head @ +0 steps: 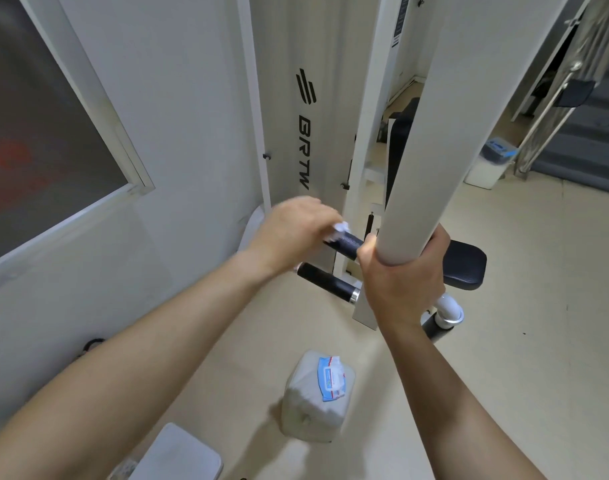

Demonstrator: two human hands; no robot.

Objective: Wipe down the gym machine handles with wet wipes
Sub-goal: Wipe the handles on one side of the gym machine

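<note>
Floor (525,341): open to the right; wall (178,133) close on the left.
Machine arm (434,150): white tube; right hand (403,285) has its fingers wrapped round the lower end.
Container (310,414): on the floor below the hands, wipes pack (331,377) on top.
Left hand (296,230): fingers curled round the wet wipe (339,230).
Upper handle (348,245): black, juts left from the arm; the wipe is at its free end.

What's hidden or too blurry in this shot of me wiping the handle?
Head view:
The blurred left hand covers most of the wet wipe.
Both hands hide the ends of the black handle; print unreadable.
The white post hides fingertips of the right hand.
The wipes pack label is too small.
</note>
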